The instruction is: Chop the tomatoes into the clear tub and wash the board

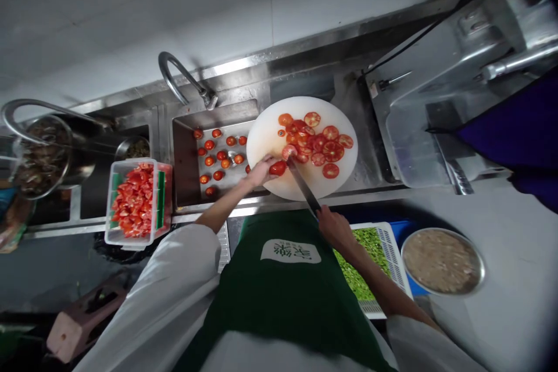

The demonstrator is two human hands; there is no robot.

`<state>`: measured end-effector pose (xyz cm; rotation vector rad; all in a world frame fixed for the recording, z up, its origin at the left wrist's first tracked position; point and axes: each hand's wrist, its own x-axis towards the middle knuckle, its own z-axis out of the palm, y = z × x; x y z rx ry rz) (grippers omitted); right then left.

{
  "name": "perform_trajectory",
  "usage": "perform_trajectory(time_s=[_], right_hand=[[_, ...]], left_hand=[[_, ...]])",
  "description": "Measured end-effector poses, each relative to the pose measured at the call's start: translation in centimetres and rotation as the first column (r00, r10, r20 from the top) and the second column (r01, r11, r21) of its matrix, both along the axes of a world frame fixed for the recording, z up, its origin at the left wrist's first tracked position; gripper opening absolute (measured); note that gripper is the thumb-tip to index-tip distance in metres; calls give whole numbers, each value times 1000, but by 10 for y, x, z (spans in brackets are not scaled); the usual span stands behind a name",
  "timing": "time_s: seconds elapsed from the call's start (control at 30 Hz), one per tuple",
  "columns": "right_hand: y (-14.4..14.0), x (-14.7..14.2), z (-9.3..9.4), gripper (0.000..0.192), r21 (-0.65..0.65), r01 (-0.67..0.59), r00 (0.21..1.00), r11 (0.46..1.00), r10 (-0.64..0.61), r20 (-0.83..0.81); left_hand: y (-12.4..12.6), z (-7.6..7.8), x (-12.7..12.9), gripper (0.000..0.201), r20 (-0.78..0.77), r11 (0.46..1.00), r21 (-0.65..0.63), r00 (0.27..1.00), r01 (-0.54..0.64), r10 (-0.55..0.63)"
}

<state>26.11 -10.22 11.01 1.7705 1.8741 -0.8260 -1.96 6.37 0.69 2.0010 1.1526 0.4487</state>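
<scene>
On the round white cutting board (261,122), my left hand (260,172) is closed on a red tomato (277,168) near the board's left front edge. My right hand (333,226) grips the handle of a long knife (304,187). The blade points up and left, its far end beside a cut tomato slice (289,152) and the held tomato. Several round tomato slices (333,151) lie spread and overlapping over the middle and right of the board. A small stem end (281,133) rests to their left.
Several whole tomatoes (218,175) sit in the steel sink (185,186) at left, under a curved faucet (178,78). A clear tub (111,197) holds chopped tomato. Below the counter at right are a white basket (392,250) of chopped greens and a round metal pan (480,273).
</scene>
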Motion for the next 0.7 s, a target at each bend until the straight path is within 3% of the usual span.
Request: perform_trajectory(time_s=[0.1, 0.17, 0.23, 0.33, 0.47, 0.57, 0.7], right_hand=[[9, -18, -7, 29, 18, 8, 999, 1000, -7, -46], [12, -19, -6, 30, 29, 9, 999, 1000, -8, -49], [11, -16, -1, 32, 43, 1, 1000, 999, 0, -26], [3, -13, 15, 35, 48, -21, 1000, 999, 22, -1], [-3, -21, 35, 36, 23, -55, 998, 998, 55, -5], [14, -38, 39, 37, 11, -50, 999, 999, 50, -12], [54, -64, 30, 37, 38, -39, 997, 999, 41, -67]], left_hand=[[-36, -7, 8, 56, 1, 967, 100, 972, -236, 237], [-49, -6, 6, 53, 37, 937, 177, 953, -302, 300], [-54, -3, 1, 40, 72, 932, 232, 960, -280, 270], [-50, 2, -4, 21, 75, 949, 280, 989, -144, 127], [-42, 6, -3, 19, 40, 953, 298, 998, -52, 42], [-41, 6, -1, 18, 28, 954, 297, 999, -26, 18], [-40, 2, -2, 17, 31, 951, 308, 999, -38, 30]])
